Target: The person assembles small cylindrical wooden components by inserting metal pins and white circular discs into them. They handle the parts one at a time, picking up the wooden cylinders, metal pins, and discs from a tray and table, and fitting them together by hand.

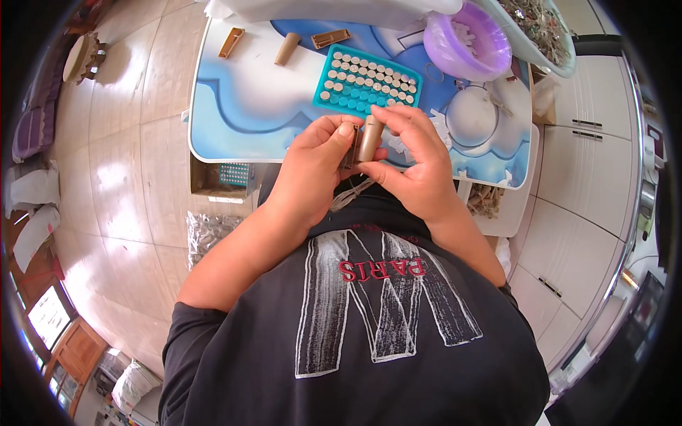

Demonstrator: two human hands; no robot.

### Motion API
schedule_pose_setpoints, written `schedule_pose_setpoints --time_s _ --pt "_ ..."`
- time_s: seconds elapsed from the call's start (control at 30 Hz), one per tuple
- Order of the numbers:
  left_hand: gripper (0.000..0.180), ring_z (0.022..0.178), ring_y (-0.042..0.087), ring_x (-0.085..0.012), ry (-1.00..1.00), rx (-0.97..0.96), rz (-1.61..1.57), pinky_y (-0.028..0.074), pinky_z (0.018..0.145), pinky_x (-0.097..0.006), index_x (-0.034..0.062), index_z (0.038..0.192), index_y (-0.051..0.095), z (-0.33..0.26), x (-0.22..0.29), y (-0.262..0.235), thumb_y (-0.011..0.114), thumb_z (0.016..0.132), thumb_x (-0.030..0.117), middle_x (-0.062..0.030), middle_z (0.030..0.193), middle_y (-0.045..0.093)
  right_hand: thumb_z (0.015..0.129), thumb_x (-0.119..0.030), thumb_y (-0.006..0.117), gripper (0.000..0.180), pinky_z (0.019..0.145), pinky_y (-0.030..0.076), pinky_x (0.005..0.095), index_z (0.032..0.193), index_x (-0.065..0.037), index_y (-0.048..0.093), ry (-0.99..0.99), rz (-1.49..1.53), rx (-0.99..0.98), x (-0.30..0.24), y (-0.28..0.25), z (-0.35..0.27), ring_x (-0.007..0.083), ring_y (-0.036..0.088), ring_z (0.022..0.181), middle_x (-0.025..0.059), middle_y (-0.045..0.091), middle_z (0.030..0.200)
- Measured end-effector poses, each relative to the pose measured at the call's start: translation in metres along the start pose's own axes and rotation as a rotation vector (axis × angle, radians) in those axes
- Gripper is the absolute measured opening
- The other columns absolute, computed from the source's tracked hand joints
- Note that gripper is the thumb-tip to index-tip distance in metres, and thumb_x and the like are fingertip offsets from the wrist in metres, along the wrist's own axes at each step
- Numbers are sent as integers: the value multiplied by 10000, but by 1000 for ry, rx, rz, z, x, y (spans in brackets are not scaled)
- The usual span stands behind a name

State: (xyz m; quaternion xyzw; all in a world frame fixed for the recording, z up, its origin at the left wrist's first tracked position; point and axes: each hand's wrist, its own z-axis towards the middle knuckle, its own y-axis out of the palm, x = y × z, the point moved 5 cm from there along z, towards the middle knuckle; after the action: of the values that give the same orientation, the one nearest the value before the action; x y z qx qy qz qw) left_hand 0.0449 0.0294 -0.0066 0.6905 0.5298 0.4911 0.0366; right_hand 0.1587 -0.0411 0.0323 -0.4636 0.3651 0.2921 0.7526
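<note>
Close to the table's near edge, my left hand [317, 150] pinches a dark brown, open half-casing [350, 150] between thumb and fingers. My right hand [423, 157] is closed around a tan, rounded half-casing [369, 139], with fingers at its top and the thumb at its lower end. The two pieces stand side by side, almost touching; I cannot tell if they are joined. Thin grey wires [353, 194] hang below my hands. Just beyond them a teal tray [319, 92] holds rows of small round whitish pieces, with several bare teal slots at its near side.
Farther back on the blue-and-white table [234, 135] lie a brown open casing [231, 42], a tan casing [287, 49] and another open casing [331, 38]. A lined purple basin [495, 53] and a pale bin of tangled wires [566, 60] stand at the far right. White scraps [438, 129] lie by my right hand.
</note>
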Motion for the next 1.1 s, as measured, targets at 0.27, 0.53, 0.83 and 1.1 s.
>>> schedule_pose_setpoints --time_s 0.27,0.53,0.83,1.1 --pt "267 938 623 -221 -24 -42 -61 524 805 -337 -1 1119 472 -1 -1 5 380 995 217 -123 1028 594 646 -80 760 567 884 448 381 1173 -33 555 10 -44 -23 -8 -7 -1 317 553 1021 152 562 1117" --pt "282 891 625 -204 -74 -46 -122 530 773 -339 15 1113 486 -2 -2 3 401 989 254 -110 997 592 635 -82 764 603 890 450 379 1194 -39 543 -37 -237 -96 -11 3 -4 311 542 1047 144 562 1142" --pt "562 900 618 -242 -45 -80 -141 518 797 -361 20 1138 536 0 -7 -2 329 965 513 -132 1029 595 590 -78 783 601 934 426 406 1153 -45 573 -34 -117 -124 -12 9 0 320 528 1089 137 579 1131" --pt "576 903 606 -209 -2 -99 -108 503 813 -331 24 1123 548 -1 -5 0 324 962 530 -106 1004 595 588 -65 782 606 938 425 400 1155 -46 571 -30 -128 -141 -9 12 1 317 524 1095 139 573 1151"
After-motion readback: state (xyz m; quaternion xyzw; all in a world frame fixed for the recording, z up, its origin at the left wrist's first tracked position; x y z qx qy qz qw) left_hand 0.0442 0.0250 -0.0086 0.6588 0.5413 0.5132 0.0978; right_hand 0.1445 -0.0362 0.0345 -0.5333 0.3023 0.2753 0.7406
